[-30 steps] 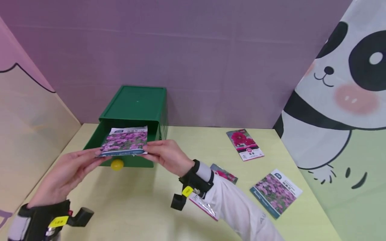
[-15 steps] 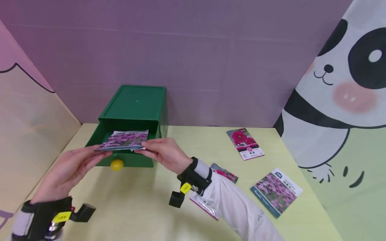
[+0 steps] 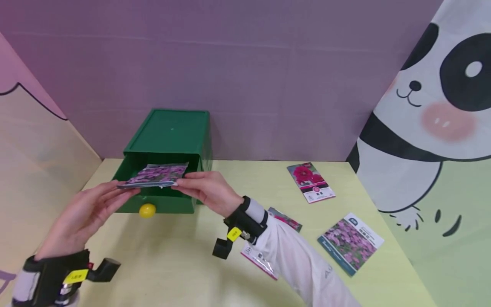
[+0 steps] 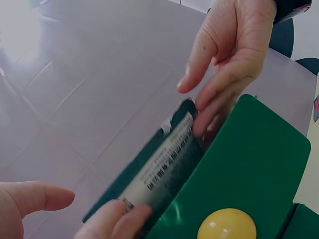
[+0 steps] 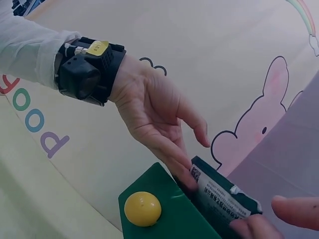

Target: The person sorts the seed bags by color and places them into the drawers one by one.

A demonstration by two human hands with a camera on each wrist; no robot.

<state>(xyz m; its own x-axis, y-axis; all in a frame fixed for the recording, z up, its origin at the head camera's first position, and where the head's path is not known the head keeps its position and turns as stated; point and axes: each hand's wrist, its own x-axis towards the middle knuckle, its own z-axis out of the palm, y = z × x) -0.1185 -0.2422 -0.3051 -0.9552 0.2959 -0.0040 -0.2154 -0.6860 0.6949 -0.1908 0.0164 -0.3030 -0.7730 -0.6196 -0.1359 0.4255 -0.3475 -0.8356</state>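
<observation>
A flower seed packet (image 3: 155, 175) with purple blossoms lies nearly flat over the pulled-out drawer (image 3: 168, 205) of a green box, its far part inside the opening. My left hand (image 3: 82, 213) carries its left end on outstretched fingers. At the other end, the fingers of my right hand (image 3: 215, 194) support it. In the left wrist view the packet's printed back (image 4: 167, 157) shows, fingers against it. Both thumbs stand off the packet in the wrist views. A yellow knob (image 3: 147, 210) sits on the drawer front, below the packet.
The green box (image 3: 170, 130) stands against the purple back wall. On the table's right lie a packet with red flowers (image 3: 308, 181) and a purple-flower packet (image 3: 350, 245). My right forearm partly covers a silvery packet end (image 3: 258, 259) and a pink-flower piece (image 3: 287, 219).
Both hands have moved slightly up and forward with the packet. It has gone from tilted toward me to nearly flat, further over the drawer.
</observation>
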